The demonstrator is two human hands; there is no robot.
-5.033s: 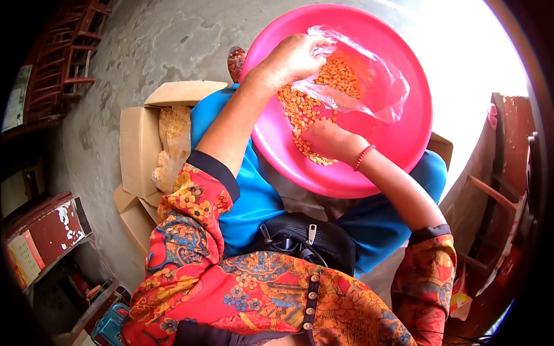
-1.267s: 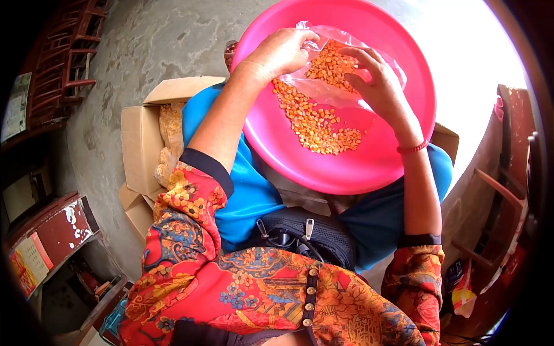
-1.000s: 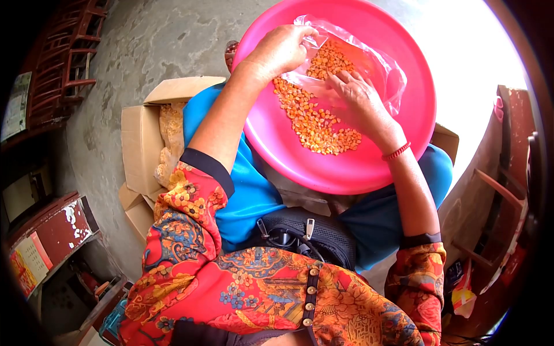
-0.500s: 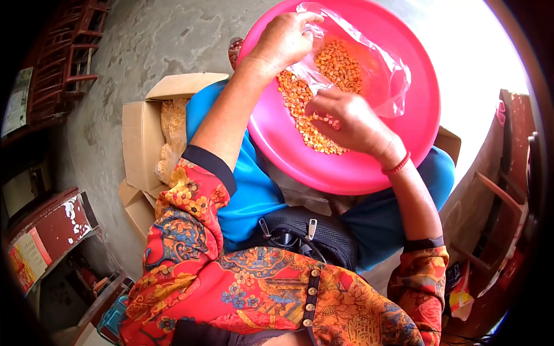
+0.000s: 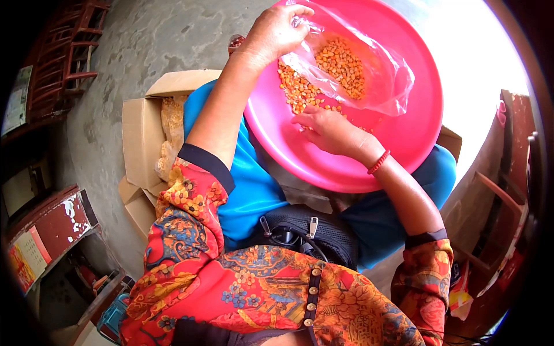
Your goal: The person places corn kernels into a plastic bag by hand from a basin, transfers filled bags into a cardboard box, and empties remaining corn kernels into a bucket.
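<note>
A wide pink basin (image 5: 277, 155) rests across my lap. In it lies a clear plastic bag (image 5: 398, 86) with orange corn kernels (image 5: 341, 64) inside, and more loose kernels (image 5: 294, 86) are spread beside the bag. My left hand (image 5: 280, 32) is closed on the bag's edge at the basin's upper left rim, lifting that side. Lower in the basin, my right hand (image 5: 333, 131) lies palm down at the near edge of the loose kernels, its fingers stretched leftward and slightly apart. The underside of that hand is hidden.
An open cardboard box (image 5: 141, 135) with bagged yellow contents (image 5: 170, 130) stands left of my legs. A black waist bag (image 5: 314, 233) sits at my belly. Wooden furniture (image 5: 81, 52) is at the far left, and a wooden frame (image 5: 502, 196) at the right.
My right hand has moved down and slightly left, and the loose kernels now cover a smaller patch nearer the bag. My left hand has shifted slightly up and left with the bag's edge.
</note>
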